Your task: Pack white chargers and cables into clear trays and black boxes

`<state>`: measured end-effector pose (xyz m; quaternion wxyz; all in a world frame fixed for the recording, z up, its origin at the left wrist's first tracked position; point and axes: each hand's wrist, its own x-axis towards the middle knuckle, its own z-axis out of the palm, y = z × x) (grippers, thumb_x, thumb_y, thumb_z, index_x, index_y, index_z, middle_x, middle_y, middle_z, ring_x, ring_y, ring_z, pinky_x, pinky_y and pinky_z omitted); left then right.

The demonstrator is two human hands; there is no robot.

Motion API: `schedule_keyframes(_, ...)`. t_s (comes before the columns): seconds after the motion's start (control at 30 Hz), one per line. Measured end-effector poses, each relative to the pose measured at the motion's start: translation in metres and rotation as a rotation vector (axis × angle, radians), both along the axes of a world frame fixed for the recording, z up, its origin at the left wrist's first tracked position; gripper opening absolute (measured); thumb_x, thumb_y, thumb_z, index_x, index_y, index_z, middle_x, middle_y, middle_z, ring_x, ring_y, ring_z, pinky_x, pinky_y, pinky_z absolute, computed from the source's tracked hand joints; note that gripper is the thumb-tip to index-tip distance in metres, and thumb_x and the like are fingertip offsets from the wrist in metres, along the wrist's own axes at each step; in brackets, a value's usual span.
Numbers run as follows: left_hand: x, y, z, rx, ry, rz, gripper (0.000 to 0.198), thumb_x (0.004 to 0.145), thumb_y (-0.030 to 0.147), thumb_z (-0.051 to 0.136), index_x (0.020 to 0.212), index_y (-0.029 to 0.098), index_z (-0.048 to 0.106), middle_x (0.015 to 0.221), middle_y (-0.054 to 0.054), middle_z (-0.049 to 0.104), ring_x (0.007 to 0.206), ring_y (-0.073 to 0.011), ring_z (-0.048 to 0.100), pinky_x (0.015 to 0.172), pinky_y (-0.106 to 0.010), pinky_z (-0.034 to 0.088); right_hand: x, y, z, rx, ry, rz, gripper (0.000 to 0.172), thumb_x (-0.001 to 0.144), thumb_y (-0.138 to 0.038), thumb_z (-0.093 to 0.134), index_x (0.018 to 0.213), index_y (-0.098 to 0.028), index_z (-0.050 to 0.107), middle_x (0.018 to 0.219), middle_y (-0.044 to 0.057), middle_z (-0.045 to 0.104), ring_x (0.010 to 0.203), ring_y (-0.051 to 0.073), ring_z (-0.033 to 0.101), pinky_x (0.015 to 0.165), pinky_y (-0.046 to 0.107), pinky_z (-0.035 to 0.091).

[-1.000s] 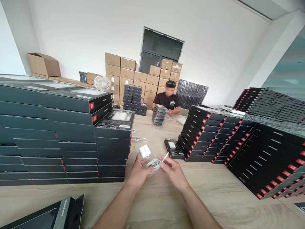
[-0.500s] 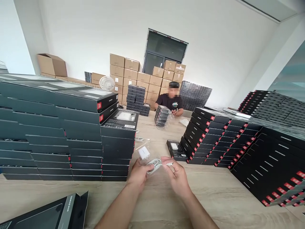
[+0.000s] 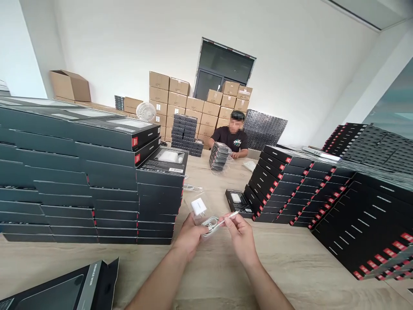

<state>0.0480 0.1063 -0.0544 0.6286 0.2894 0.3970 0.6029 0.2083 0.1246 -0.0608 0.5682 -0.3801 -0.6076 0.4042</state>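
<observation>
A coiled white charging cable (image 3: 210,224) is stretched between my two hands above the wooden table. My left hand (image 3: 190,234) is closed on the coil, thumb on top. Fingers of my right hand (image 3: 239,232) pinch the cable's plug end (image 3: 232,214), which points up and to the right. Just beyond my left hand is a white charger plug (image 3: 198,207) with its prongs showing, in a clear plastic bag; whether my left fingers also grip the bag, I cannot tell. A small open black box (image 3: 238,202) with a white item inside lies past my right hand.
Tall stacks of black boxes stand at the left (image 3: 112,181) and right (image 3: 284,189). Front left lies a larger black box (image 3: 64,286) with an open flap. Across the table (image 3: 213,275), a person (image 3: 230,135) sits behind a plastic-wrapped stack (image 3: 219,157). Cartons (image 3: 177,99) line the wall.
My right hand has drawn the cable's plug end slightly up and to the right. The bagged charger plug has shifted slightly right. The person opposite has moved a hand a little.
</observation>
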Motion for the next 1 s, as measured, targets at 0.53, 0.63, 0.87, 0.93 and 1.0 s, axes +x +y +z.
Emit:
schedule_keyframes(0.53, -0.008, 0.008, -0.007, 0.004, 0.221, 0.213, 0.048, 0.052, 0.001, 0.074, 0.095, 0.022, 0.067, 0.09, -0.006, 0.078, 0.091, -0.028, 0.071, 0.079, -0.034, 0.049, -0.006, -0.014, 0.012, -0.072, -0.039, 0.308, 0.023, 0.087, -0.043, 0.069, 0.09, -0.02, 0.074, 0.087, 0.006, 0.076, 0.082, 0.02, 0.07, 0.082, 0.032, 0.053)
schedule_keyframes(0.63, -0.009, 0.006, -0.006, 0.007, 0.222, 0.204, 0.047, 0.052, 0.001, 0.072, 0.093, 0.021, 0.068, 0.09, -0.006, 0.077, 0.091, -0.0281, 0.07, 0.078, -0.034, 0.049, -0.008, -0.014, 0.01, -0.07, -0.065, 0.342, 0.025, 0.089, -0.044, 0.067, 0.089, -0.02, 0.074, 0.086, 0.006, 0.077, 0.083, 0.021, 0.07, 0.082, 0.032, 0.053)
schedule_keyframes(0.87, 0.004, -0.004, 0.011, 0.114, 0.055, 0.027, 0.053, 0.052, 0.006, 0.063, 0.104, 0.02, 0.067, 0.11, -0.009, 0.075, 0.095, -0.0287, 0.071, 0.082, -0.036, 0.052, -0.008, 0.002, 0.001, -0.044, 0.002, -0.034, 0.037, 0.082, -0.051, 0.07, 0.096, -0.017, 0.074, 0.089, 0.008, 0.074, 0.075, 0.022, 0.069, 0.075, 0.035, 0.056)
schedule_keyframes(0.93, 0.006, -0.007, 0.015, 0.147, -0.064, -0.048, 0.055, 0.054, 0.009, 0.068, 0.107, 0.019, 0.066, 0.112, -0.01, 0.075, 0.093, -0.0283, 0.072, 0.084, -0.037, 0.052, -0.008, 0.004, 0.0, -0.032, 0.015, -0.089, 0.041, 0.082, -0.051, 0.069, 0.104, -0.017, 0.072, 0.088, 0.008, 0.074, 0.073, 0.022, 0.069, 0.072, 0.034, 0.056)
schedule_keyframes(1.0, 0.006, -0.009, 0.018, 0.128, -0.161, -0.062, 0.055, 0.056, 0.014, 0.075, 0.109, 0.019, 0.065, 0.11, -0.01, 0.076, 0.095, -0.0278, 0.072, 0.085, -0.037, 0.052, -0.008, 0.005, 0.0, 0.007, 0.028, -0.136, 0.043, 0.083, -0.048, 0.069, 0.113, -0.018, 0.067, 0.085, 0.006, 0.073, 0.071, 0.021, 0.068, 0.071, 0.033, 0.056)
